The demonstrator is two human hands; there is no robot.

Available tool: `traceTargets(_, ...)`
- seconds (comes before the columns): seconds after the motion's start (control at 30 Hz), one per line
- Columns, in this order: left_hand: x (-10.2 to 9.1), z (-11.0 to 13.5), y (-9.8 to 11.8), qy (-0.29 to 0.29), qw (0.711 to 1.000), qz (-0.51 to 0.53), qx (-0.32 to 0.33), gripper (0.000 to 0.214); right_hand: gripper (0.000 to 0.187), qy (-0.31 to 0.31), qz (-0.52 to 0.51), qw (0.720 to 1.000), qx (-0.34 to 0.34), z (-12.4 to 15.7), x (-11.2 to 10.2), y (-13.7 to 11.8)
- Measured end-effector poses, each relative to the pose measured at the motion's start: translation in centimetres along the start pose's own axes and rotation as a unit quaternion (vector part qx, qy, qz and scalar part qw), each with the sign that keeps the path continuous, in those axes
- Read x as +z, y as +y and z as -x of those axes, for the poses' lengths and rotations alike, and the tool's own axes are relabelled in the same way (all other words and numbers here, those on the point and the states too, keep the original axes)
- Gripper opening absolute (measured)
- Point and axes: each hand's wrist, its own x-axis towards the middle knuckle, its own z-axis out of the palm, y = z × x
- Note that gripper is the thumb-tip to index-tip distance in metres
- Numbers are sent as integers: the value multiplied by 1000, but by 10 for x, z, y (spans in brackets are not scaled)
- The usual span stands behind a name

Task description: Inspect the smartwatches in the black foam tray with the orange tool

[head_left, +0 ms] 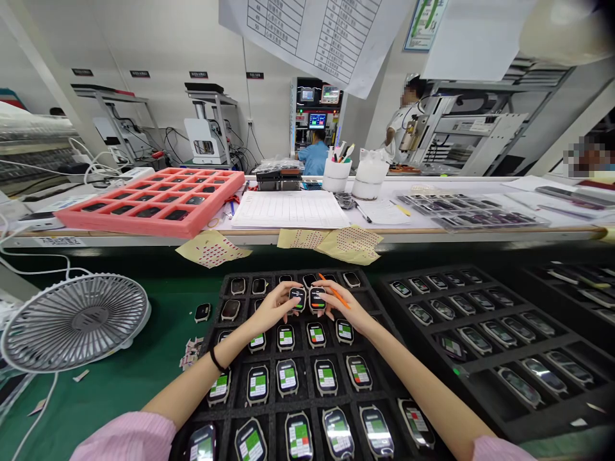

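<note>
My left hand (276, 306) is closed around a smartwatch body (297, 299) with its screen lit. Beside it, my right hand (343, 303) grips another lit smartwatch body (317, 299); an orange pen (335, 291) also rests along that hand's fingers. Both watches are held close together, screens facing me, above a black foam tray (300, 349). The tray's compartments hold several more watch bodies. Many in the nearer rows show green and white screens, some with a red patch; those at the back are dark. Parts of the tray are hidden under my forearms.
A white fan (77, 320) stands at left, near a lone watch (202, 312) on the green mat. More black trays (480, 333) of watches lie at right. A shelf ahead carries a pink foam tray (202, 221), paper sheets (288, 210) and pen cups (336, 173). Other people are farther back.
</note>
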Motion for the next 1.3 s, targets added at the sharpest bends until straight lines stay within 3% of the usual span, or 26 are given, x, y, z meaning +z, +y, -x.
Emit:
traceTargets(0.37,3,5,11,0,999,-44,7,43,38,-23,-17,999,13,-1,0,4)
traceTargets(0.73,-1,0,-3,0,1000,-11,14,40,43,-25,6,1000,9,-2,0,6)
traceTargets(1.13,-2,0,-1,7,1000,-6,17,38,35,12,25,999,19,0,0,0)
traceTargets(1.3,0,2,1,7,1000,-23,12,44,44,-1,10,1000,20,-1,0,3)
